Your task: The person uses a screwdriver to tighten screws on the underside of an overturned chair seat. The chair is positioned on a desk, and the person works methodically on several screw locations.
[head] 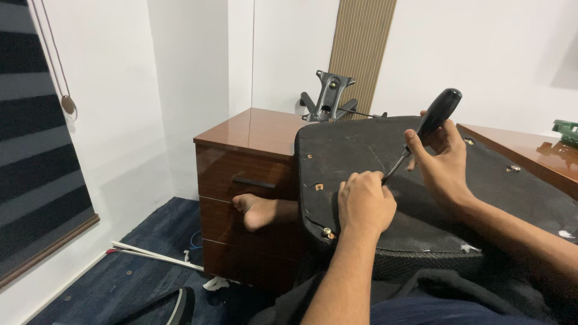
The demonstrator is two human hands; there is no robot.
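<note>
A black chair seat (361,153) lies upside down across my lap, its fabric underside facing up. My right hand (442,162) grips the black handle of a screwdriver (436,114), whose shaft slants down to the left. My left hand (364,201) is closed around the lower end of the shaft, pressing on the seat's underside. A bolt (327,232) sits near the seat's front left edge, and small fittings dot the surface. My bare foot (256,210) rests against the cabinet drawers.
A glossy brown drawer cabinet (241,180) stands ahead, with a grey metal chair mechanism (328,99) on top. A brown desk top (530,150) runs to the right, a green object (566,129) at its end. White strips (153,254) lie on the blue carpet.
</note>
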